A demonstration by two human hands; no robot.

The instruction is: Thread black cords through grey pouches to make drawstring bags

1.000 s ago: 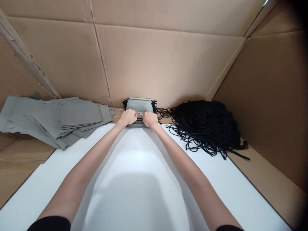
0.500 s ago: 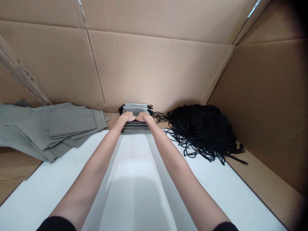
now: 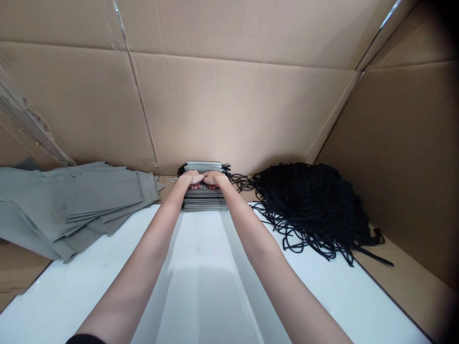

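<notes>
At the far side of the white table a neat stack of grey fabric pieces (image 3: 205, 205) has black cord ends sticking out at both sides near the back. My left hand (image 3: 193, 178) and my right hand (image 3: 214, 179) meet over the middle of this stack, thumbs close together on top. Both have their fingers curled under, closed on the upper grey pieces; how many pieces they hold is hidden. To the right lies a large tangled heap of black cords (image 3: 311, 205). More flat grey fabric pieces (image 3: 103, 193) are fanned out in an overlapping pile on the left.
Cardboard walls (image 3: 233, 110) rise behind the table and along the right side. The white tabletop (image 3: 201, 286) stretches from the stack toward me under my forearms. Some loose cords trail between the black heap and the stack.
The view has shifted slightly, so the table things appear lower. My hands stay at the stack, and their curled fingertips now show below the thumbs.
</notes>
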